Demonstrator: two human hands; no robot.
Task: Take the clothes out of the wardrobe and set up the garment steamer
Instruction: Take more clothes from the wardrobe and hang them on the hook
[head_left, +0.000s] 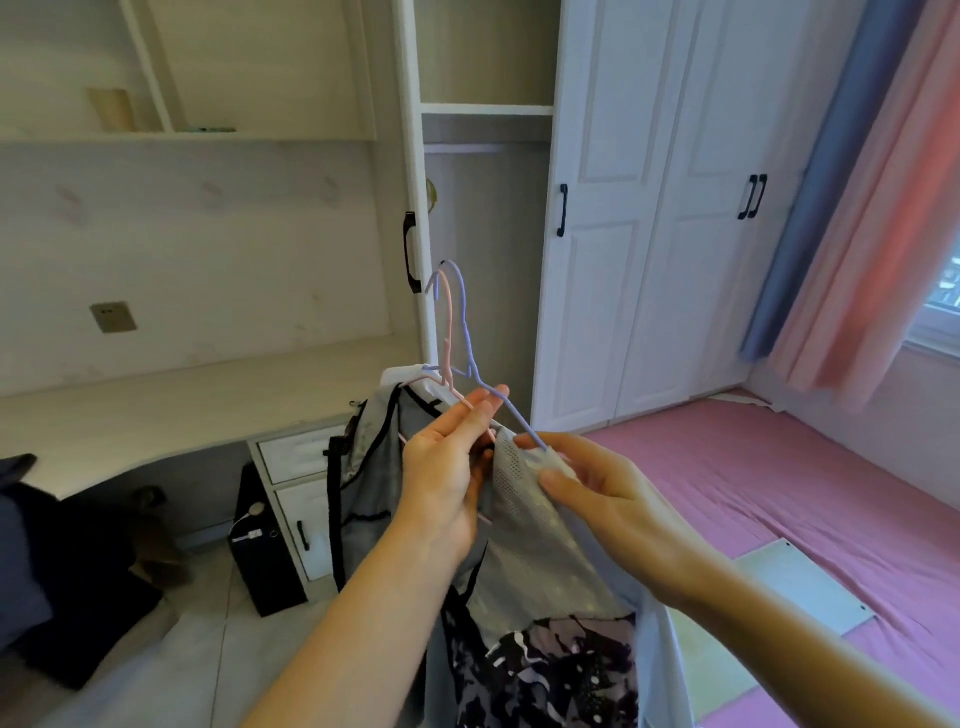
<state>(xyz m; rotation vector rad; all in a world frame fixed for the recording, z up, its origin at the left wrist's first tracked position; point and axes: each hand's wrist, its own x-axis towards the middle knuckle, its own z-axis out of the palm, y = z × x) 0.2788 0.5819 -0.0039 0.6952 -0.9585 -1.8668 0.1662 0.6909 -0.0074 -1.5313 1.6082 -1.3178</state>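
Gripping the hangers (457, 338) with our left hand (449, 467), we pinch a grey garment (524, 499) with our right hand (597, 488), before the open wardrobe (488, 218).

Grey mesh clothes (524, 499) with black trim hung on a pink hanger (448, 332) and a lilac hanger (467, 332), hooks upright, above and between both hands, wardrobe (488, 249) open behind.

Both your forearms reach up into frame from below, bare. Left hand (451, 467) is raised, palm toward you, fingers curled, pinching between thumb and fingertips. Right hand (597, 486) sits just beside it, slightly lower, thumb and forefinger closed in a pinch, wrist bent inward.
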